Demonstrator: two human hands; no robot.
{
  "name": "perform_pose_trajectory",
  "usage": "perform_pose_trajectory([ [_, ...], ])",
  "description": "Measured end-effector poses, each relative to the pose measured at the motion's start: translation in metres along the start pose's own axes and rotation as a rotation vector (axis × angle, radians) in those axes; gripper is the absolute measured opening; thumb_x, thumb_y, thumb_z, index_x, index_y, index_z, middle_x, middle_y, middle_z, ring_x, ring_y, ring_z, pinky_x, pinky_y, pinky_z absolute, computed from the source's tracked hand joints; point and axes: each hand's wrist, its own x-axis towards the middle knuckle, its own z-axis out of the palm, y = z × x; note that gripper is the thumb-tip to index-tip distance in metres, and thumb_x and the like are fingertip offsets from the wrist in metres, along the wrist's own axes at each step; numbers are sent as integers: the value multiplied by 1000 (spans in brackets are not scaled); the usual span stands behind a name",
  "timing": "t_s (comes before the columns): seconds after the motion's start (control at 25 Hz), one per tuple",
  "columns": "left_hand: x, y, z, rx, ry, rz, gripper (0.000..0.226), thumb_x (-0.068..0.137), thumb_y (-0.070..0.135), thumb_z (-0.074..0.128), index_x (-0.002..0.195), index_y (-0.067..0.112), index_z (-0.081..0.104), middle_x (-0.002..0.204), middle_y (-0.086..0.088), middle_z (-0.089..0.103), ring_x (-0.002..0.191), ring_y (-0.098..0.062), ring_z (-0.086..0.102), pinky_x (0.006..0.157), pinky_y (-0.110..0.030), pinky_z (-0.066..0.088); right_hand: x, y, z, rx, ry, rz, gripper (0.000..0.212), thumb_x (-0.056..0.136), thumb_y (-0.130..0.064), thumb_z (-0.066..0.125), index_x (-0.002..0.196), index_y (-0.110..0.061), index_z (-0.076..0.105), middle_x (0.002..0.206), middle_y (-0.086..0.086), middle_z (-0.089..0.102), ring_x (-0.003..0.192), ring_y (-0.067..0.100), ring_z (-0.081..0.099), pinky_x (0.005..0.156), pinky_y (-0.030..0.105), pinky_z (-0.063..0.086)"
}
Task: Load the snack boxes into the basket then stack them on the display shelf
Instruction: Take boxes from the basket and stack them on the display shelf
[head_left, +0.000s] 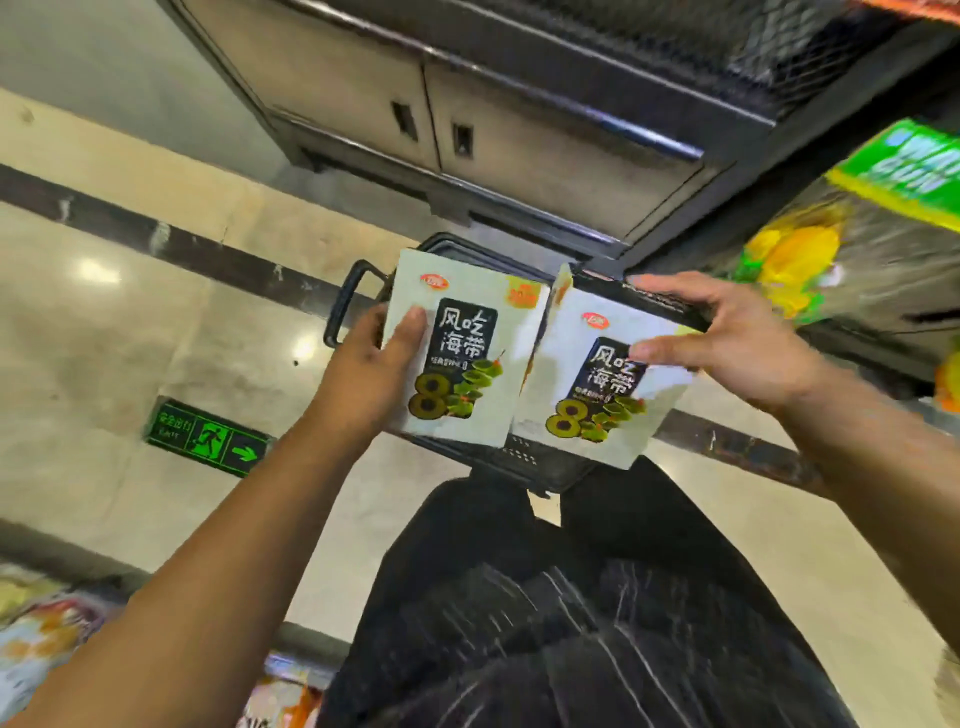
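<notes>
I hold two white snack boxes with dark labels and a green seaweed picture, side by side above a black basket (540, 462) on the floor. My left hand (374, 364) grips the left snack box (467, 353) by its left edge, thumb on the front. My right hand (727, 338) grips the right snack box (597, 384) from its upper right corner, thumb on the label. The basket's handle (345, 306) sticks out to the left. Most of the basket is hidden behind the boxes, so its inside does not show.
A dark display unit with grey cabinet doors (467, 114) stands behind the basket. Green and yellow snack bags (857, 234) hang at the right. A green exit sign (208, 436) is set in the shiny floor at left. More packets (47, 634) lie bottom left. My dark trousers (571, 597) fill the foreground.
</notes>
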Motion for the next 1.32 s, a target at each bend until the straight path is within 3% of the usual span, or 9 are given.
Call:
perform_pose_trajectory([
  [0.08,-32,32,-5,4,-42,17,63,83,72,40,129,30,51,109,10,62,97,-13,64,87,-42,56,-34,-25,-18,138,52,-14,52,51,-17,82,101,-25,68,87,-16,73,75,-3,66,58,14,50],
  [0.24,-78,70,-1,-7,-32,105,45,96,60,35,115,25,55,93,18,60,84,10,62,63,-13,48,-87,-54,-48,342,123,-42,45,54,-7,82,96,-13,68,77,-7,71,63,10,68,54,20,53],
  [0.44,-125,96,35,-10,-71,122,90,70,92,30,127,28,57,116,-2,69,98,-22,68,85,-44,55,-148,-56,-85,517,257,-100,47,59,-6,80,103,-13,65,75,6,71,58,19,68,51,27,54],
  [0.56,-157,112,74,3,-70,193,69,93,71,25,130,22,55,109,0,64,84,-10,59,63,-20,47,-187,-45,-116,625,357,-143,52,59,-10,83,106,-17,63,85,11,72,66,21,71,57,32,57],
  [0.64,-183,126,100,-27,-103,199,60,98,61,26,130,19,55,96,5,62,77,-7,56,51,-18,41,-211,-37,-141,674,397,-153,47,62,-18,77,107,-19,63,93,13,74,76,25,73,67,38,59],
  [0.8,-220,149,154,-189,-148,161,44,94,63,43,114,28,60,83,8,75,74,-16,73,54,-27,52,-254,-14,-195,724,435,-192,36,74,-13,73,108,-13,61,97,16,73,80,27,72,68,38,60],
  [0.92,-240,166,194,-187,-224,210,46,89,69,47,111,32,63,93,6,76,80,-18,74,62,-32,56,-279,5,-238,709,465,-193,39,76,-17,74,112,-12,62,98,16,73,80,28,72,73,41,59],
  [1.12,-276,203,244,-188,-284,277,91,54,93,57,123,35,62,118,6,71,110,-23,66,99,-54,46,-307,19,-301,697,511,-217,40,74,-22,78,110,-13,62,93,12,73,79,25,71,75,40,56],
  [1.32,-299,244,285,-183,-347,358,44,89,66,46,111,33,64,98,17,74,89,-3,69,79,-31,46,-325,25,-351,689,527,-227,61,50,-28,84,105,-15,62,97,14,74,85,29,73,79,42,58],
])
